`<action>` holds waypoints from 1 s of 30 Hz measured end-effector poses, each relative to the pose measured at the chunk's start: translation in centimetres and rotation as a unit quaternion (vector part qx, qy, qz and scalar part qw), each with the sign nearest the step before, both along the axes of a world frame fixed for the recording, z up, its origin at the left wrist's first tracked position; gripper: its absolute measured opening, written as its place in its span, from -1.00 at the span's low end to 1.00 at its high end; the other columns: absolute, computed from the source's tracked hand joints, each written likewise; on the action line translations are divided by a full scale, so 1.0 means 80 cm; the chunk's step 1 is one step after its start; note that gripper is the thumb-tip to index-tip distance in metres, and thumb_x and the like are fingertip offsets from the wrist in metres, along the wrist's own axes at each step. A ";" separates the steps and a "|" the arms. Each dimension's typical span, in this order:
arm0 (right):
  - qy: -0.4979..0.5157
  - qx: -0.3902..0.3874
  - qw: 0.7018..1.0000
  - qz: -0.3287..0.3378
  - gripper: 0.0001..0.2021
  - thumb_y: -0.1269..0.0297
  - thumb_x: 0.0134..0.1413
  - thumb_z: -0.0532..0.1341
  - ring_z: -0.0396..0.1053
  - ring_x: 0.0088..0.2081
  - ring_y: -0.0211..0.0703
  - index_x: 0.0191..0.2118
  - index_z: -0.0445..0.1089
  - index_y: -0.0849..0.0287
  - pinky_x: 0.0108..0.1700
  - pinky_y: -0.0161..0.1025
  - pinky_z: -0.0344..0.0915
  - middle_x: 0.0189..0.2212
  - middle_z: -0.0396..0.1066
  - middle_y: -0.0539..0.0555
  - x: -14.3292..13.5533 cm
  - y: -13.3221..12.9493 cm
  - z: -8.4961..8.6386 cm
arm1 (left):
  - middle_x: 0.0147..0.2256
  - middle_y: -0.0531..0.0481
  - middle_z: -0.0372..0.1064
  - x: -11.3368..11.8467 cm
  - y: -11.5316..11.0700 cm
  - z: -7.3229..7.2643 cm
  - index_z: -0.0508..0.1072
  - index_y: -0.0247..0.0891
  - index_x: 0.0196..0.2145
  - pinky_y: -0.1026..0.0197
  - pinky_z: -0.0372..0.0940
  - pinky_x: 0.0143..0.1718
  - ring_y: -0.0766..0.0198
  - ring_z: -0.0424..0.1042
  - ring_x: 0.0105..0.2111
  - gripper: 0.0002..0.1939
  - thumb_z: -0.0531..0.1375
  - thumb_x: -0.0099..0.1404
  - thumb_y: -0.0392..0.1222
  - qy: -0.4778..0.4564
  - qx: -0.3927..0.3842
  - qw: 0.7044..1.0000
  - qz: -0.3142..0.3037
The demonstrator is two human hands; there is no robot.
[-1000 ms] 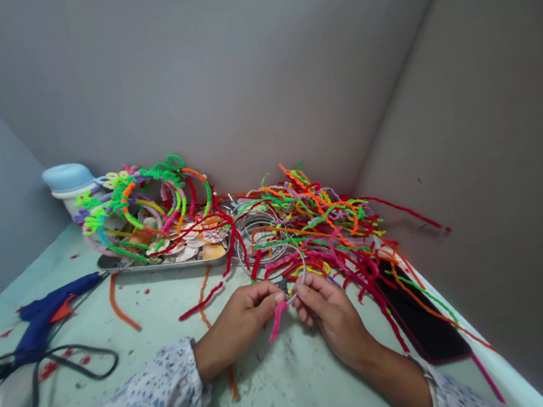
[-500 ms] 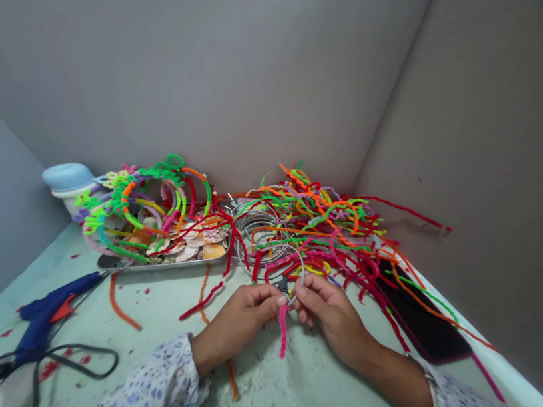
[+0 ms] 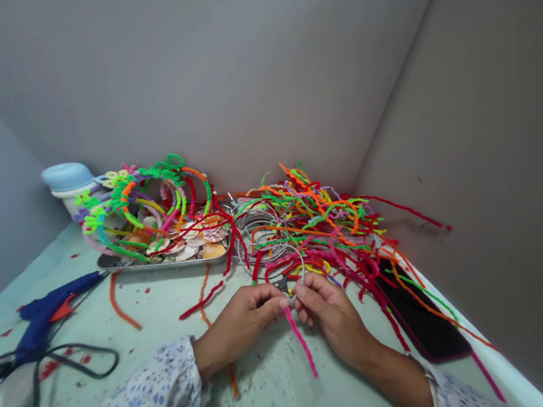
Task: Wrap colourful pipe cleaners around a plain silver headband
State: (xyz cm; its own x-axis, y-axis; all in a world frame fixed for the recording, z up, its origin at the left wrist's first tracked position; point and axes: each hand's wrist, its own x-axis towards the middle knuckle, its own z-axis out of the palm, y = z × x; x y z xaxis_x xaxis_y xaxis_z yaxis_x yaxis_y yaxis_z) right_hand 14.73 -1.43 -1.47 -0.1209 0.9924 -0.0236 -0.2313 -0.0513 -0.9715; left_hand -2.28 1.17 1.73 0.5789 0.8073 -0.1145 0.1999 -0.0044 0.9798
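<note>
My left hand (image 3: pixel 247 315) pinches a pink pipe cleaner (image 3: pixel 302 342), whose free end hangs down toward the table, against a thin grey wire ring (image 3: pixel 301 258). Close beside it, my right hand (image 3: pixel 327 310) pinches the same ring between thumb and fingers. The ring rises in a loop above both hands, in front of a coil of grey wire (image 3: pixel 253 216). Dark-handled scissors or pliers (image 3: pixel 281 284) lie partly hidden just behind my fingertips.
A metal tray (image 3: pixel 159 266) holds shells (image 3: pixel 213 249) and colourful wrapped rings (image 3: pixel 146 175). Behind it stands a blue-lidded container (image 3: pixel 68 178). A blue glue gun (image 3: pixel 39 317) lies left. Tangled pipe cleaners (image 3: pixel 324 203) and a dark phone (image 3: pixel 425 316) lie right.
The hanging pink end now reaches lower and slants to the right, with more of it showing. My hands stay nearly in the same place, still pinching.
</note>
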 end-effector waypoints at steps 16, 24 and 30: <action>0.014 -0.003 1.000 -0.018 -0.76 0.14 0.09 0.21 0.19 -0.57 -0.38 -0.43 0.21 0.17 -0.50 -0.40 0.11 -0.55 0.32 -0.08 -0.002 0.000 0.003 | -0.51 0.12 0.23 -0.001 -0.005 0.000 0.39 -0.31 -0.39 0.34 0.07 -0.43 0.39 0.15 -0.48 -0.76 0.11 0.28 -0.08 -0.017 0.047 0.999 0.020; 0.019 -0.007 1.000 -0.020 -0.74 0.12 0.06 0.23 0.18 -0.57 -0.36 -0.45 0.21 0.16 -0.50 -0.39 0.12 -0.56 0.31 -0.08 -0.002 -0.002 0.006 | -0.47 0.08 0.35 0.004 -0.007 0.003 0.40 -0.30 -0.41 0.32 0.13 -0.38 0.36 0.26 -0.44 -0.80 0.11 0.27 -0.14 -0.016 0.057 0.998 0.033; 0.022 -0.004 1.000 -0.014 -0.75 0.14 0.08 0.22 0.17 -0.58 -0.36 -0.46 0.21 0.16 -0.53 -0.39 0.10 -0.57 0.30 -0.08 -0.002 -0.002 0.004 | -0.44 0.04 0.37 0.005 -0.009 0.003 0.42 -0.31 -0.40 0.29 0.19 -0.32 0.31 0.31 -0.39 -0.81 0.09 0.27 -0.17 0.020 0.100 0.993 0.054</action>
State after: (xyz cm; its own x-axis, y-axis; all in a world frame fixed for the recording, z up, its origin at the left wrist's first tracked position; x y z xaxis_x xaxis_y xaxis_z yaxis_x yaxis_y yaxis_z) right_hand 14.58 -1.56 -1.17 -0.0943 0.9952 -0.0264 -0.2760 -0.0516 -0.9598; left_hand -1.91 0.44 2.01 0.4864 0.8731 0.0321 0.2490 -0.1738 0.9528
